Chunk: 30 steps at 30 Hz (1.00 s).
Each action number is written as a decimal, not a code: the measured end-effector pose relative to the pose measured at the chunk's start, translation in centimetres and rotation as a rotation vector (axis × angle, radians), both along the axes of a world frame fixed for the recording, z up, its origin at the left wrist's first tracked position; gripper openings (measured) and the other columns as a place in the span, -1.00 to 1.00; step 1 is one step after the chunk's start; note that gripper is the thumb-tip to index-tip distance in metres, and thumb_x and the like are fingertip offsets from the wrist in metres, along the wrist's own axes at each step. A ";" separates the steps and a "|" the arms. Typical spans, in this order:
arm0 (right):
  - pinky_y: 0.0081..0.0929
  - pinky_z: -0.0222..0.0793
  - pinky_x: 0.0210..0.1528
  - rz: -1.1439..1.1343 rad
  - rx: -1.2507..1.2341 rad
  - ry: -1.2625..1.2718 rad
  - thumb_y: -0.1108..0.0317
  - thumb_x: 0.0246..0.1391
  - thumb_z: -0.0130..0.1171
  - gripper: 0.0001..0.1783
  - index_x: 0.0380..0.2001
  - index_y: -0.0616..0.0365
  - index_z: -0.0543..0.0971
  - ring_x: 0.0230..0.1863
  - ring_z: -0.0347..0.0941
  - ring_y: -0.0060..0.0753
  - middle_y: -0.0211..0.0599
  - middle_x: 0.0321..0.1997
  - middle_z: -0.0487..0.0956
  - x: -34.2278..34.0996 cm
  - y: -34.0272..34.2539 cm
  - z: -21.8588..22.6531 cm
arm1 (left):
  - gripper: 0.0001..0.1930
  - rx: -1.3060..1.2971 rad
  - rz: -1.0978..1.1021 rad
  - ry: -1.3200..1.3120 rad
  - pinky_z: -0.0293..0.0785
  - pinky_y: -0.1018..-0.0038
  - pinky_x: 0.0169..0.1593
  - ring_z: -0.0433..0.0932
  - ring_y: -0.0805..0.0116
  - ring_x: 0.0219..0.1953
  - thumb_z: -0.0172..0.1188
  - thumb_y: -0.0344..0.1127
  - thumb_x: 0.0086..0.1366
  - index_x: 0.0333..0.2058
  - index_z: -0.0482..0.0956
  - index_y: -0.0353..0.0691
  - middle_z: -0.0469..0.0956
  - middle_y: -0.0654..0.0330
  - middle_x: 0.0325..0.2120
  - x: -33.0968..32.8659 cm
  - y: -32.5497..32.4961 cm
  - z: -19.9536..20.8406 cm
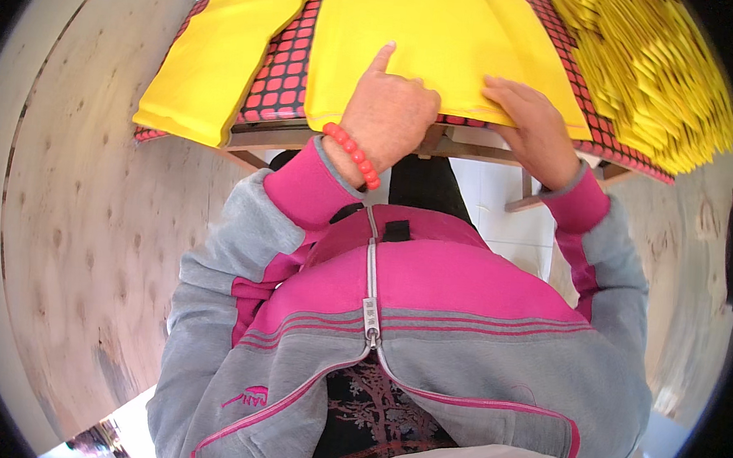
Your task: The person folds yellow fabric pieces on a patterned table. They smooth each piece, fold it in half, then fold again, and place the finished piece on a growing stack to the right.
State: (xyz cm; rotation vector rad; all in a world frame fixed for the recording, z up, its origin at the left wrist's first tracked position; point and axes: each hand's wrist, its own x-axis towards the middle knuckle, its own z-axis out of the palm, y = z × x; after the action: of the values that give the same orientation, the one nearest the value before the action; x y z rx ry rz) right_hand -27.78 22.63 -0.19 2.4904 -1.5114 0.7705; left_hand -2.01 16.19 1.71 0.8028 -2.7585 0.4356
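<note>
both forearms come up from the lower edge in pink-cuffed grey sleeves and meet at the near edge of the desk (281, 81), which is covered by a red-and-black checked cloth. the left hand (388, 113), with a red bead bracelet (352, 154) on its wrist, is loosely curled, knuckles up, with the index finger stretched forward and its tip pressing down on the yellow cloth piece (432, 48) lying flat in the middle of the desk; it grips nothing. the right hand (532, 126) lies palm down just beside it, fingers extended toward the left and flat on the near right part of the same piece, close to its hem; it also holds nothing, only presses. that piece seems to be more than one layer, since a second yellow edge shows at its right side, but the exact count of layers cannot be told. one separate stack of folded yellow cloth (217, 56) lies to the left, apart from the hands, overhanging the desk's near edge. one large heap of yellow pieces (657, 70) lies to the right, too many and too overlapped to count.
</note>
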 end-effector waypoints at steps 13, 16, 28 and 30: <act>-0.33 0.52 0.12 0.087 0.244 -0.193 0.65 0.07 0.25 -0.58 0.03 0.19 0.57 0.08 0.61 -0.01 -0.11 0.11 0.66 -8.8 -0.4 0.8 | -0.58 0.118 0.138 0.104 0.21 0.00 0.42 0.66 0.17 0.04 0.24 -0.58 0.09 -0.03 0.66 -0.13 0.69 0.14 0.01 9.6 -2.9 0.1; -0.31 0.52 0.11 0.077 0.278 -0.238 0.65 0.09 0.25 -0.60 0.03 0.21 0.58 0.10 0.61 -0.07 -0.14 0.08 0.68 -10.6 -0.7 1.1 | -0.56 0.251 0.052 0.205 0.10 0.02 0.48 0.65 0.21 0.08 0.28 -0.62 0.09 -0.02 0.67 -0.13 0.69 0.20 0.04 11.5 -4.6 -0.2; -0.60 0.40 0.12 -0.005 0.636 -0.890 0.36 0.36 0.19 -0.63 0.15 0.29 0.53 0.02 0.48 -0.65 -0.47 0.01 0.61 -13.6 -3.0 1.6 | -0.73 0.987 0.166 0.903 0.45 0.52 0.08 0.57 0.50 -0.11 0.26 -0.40 0.41 0.00 0.61 -0.43 0.68 0.21 -0.14 11.3 -7.3 -1.4; -0.58 0.42 0.16 -0.022 0.621 -0.877 0.32 0.37 0.19 -0.61 0.16 0.30 0.51 0.08 0.49 -0.63 -0.39 0.09 0.62 -13.6 -3.2 1.2 | -0.74 0.944 0.100 0.878 0.47 0.49 0.06 0.57 0.51 -0.12 0.29 -0.40 0.38 -0.02 0.62 -0.42 0.68 0.20 -0.14 10.9 -6.8 -1.3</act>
State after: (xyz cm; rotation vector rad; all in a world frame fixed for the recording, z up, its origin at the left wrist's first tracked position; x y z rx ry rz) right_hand -41.33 19.40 1.00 2.6499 -2.3281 1.7860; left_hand 8.93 9.42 0.45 0.9723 -1.9586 -1.0420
